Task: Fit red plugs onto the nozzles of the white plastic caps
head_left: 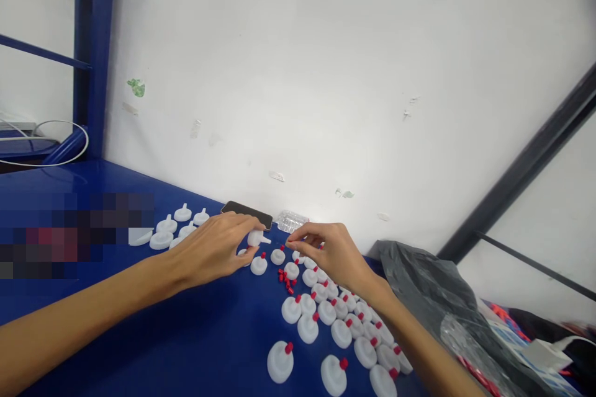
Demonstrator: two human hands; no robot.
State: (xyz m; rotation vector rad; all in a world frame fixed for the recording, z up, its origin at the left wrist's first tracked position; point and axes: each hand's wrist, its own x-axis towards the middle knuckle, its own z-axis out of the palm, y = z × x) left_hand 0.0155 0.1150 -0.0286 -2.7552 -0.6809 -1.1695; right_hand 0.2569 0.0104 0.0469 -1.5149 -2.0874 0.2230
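My left hand (pixel 233 242) is closed around a white nozzle cap (pixel 256 238), whose bare spout points right. My right hand (pixel 321 247) is held in a pinch just to the right of that spout, apart from it; what its fingertips hold, if anything, is too small to name. Below the hands lies a small pile of loose red tips (pixel 287 280). Several white caps with red tips (pixel 308 327) spread over the blue table from the middle to the lower right. Several white caps without red tips (pixel 161 240) sit left of my left hand.
A dark phone (pixel 246 213) and a clear plastic tray (pixel 292 221) lie against the white wall. On the right are a grey plastic bag (pixel 419 291) and a clear bag with red pieces (pixel 470 347). A blue post (pixel 100 56) stands at the left.
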